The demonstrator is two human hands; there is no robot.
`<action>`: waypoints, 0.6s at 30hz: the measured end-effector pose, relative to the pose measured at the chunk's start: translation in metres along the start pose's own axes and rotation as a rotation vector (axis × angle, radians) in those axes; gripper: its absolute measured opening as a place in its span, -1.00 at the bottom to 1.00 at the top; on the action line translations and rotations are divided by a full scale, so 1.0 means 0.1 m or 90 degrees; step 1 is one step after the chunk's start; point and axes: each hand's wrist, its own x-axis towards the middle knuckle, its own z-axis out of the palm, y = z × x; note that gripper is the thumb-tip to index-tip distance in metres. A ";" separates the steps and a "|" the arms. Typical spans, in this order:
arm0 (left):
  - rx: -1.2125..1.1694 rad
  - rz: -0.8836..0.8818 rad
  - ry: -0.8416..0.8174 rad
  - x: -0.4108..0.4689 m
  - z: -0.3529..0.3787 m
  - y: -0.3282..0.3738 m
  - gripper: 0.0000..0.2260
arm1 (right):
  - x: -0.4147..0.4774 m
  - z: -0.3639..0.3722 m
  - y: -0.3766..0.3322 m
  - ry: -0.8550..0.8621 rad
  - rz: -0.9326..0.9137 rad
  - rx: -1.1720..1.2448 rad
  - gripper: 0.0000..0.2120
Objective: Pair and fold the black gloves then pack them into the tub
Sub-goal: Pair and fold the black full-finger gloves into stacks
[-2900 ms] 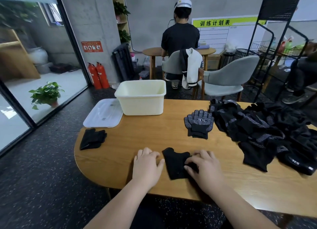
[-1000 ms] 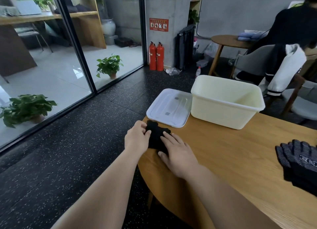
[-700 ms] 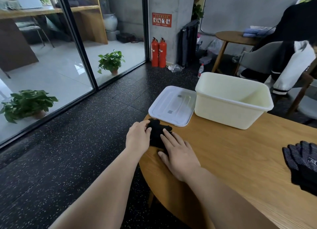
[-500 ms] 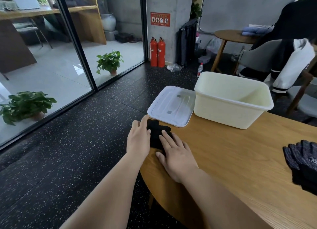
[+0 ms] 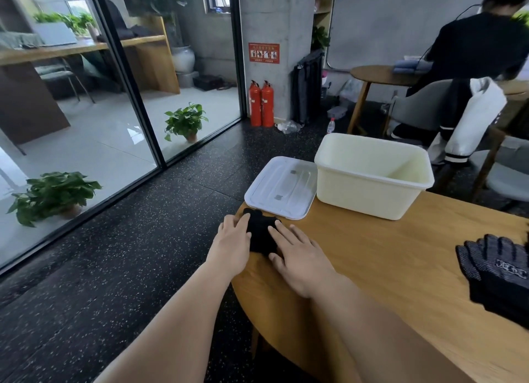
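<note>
A small folded bundle of black gloves (image 5: 259, 233) lies at the left end of the wooden table (image 5: 372, 262), just in front of the lid. My left hand (image 5: 232, 245) rests against its left side with straight fingers. My right hand (image 5: 297, 253) lies flat on its right part, fingers stretched out. The cream tub (image 5: 372, 176) stands open behind them, and its inside looks bare from here. Another pair of black dotted gloves (image 5: 495, 273) lies at the right edge of the view.
A white lid (image 5: 282, 187) lies flat to the left of the tub. The table's rounded left edge runs right beside my left hand, with dark floor below. A person sits at another table behind, with chairs close to the tub's far side.
Since 2.9 s ago both hands have gone from the table's front middle to the glove bundle at the left end. Over the last second they stay on it, fingers flattening.
</note>
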 end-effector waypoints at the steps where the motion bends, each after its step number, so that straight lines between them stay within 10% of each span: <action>1: 0.010 -0.007 0.013 -0.05 -0.01 0.03 -0.54 | -0.07 -0.03 0.03 -0.002 0.009 0.001 -0.41; 18: 0.101 0.178 -0.019 -0.94 0.35 1.41 -0.49 | -1.60 -0.28 0.96 0.029 0.193 -0.004 -0.37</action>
